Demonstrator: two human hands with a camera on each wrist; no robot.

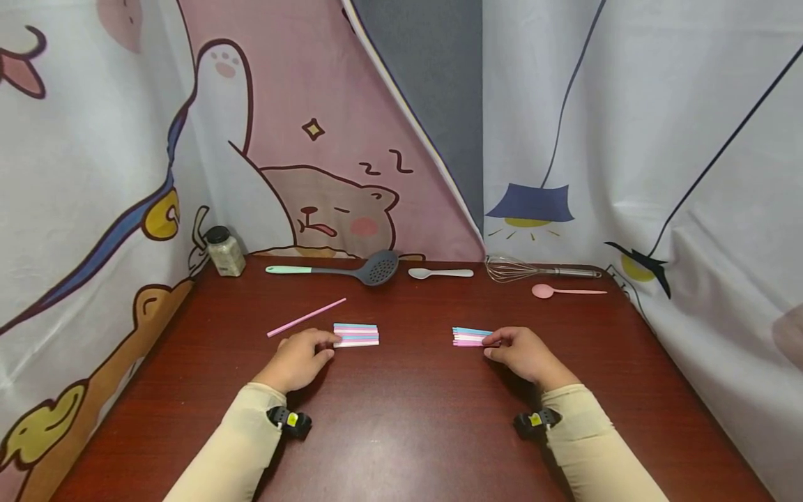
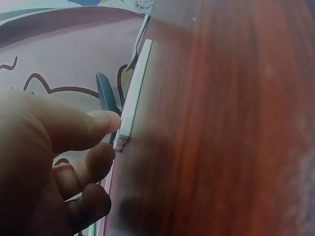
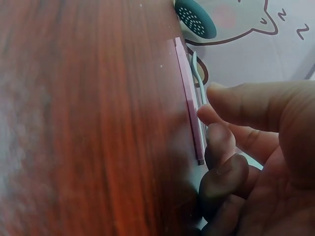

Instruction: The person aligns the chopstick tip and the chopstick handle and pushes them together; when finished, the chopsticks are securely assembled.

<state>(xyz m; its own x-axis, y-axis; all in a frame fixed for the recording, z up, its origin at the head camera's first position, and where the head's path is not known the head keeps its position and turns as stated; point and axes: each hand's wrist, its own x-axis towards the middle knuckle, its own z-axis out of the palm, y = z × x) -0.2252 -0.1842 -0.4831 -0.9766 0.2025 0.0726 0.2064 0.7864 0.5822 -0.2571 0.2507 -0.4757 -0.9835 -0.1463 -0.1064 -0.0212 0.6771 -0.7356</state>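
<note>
Near the middle of the table, thin blue, pink and white sticks (image 1: 357, 335) lie side by side in a flat row. My left hand (image 1: 301, 360) is at their left end, its index fingertip touching them and its fingers loosely bent. A white stick (image 2: 136, 91) is nearest the thumb in the left wrist view. To the right, a second row of similar sticks (image 1: 467, 336) lies flat. My right hand (image 1: 523, 355) has a fingertip at its right end, partly covering it. In the right wrist view, a pink stick (image 3: 186, 83) lies beside the fingertips. Neither hand visibly grips a stick.
A long pink straw-like stick (image 1: 306, 318) lies behind my left hand. Along the back edge are a jar (image 1: 225, 252), a slotted skimmer (image 1: 378, 268), a white spoon (image 1: 441, 273) and a whisk (image 1: 542, 271). A pink spoon (image 1: 567, 291) lies below the whisk.
</note>
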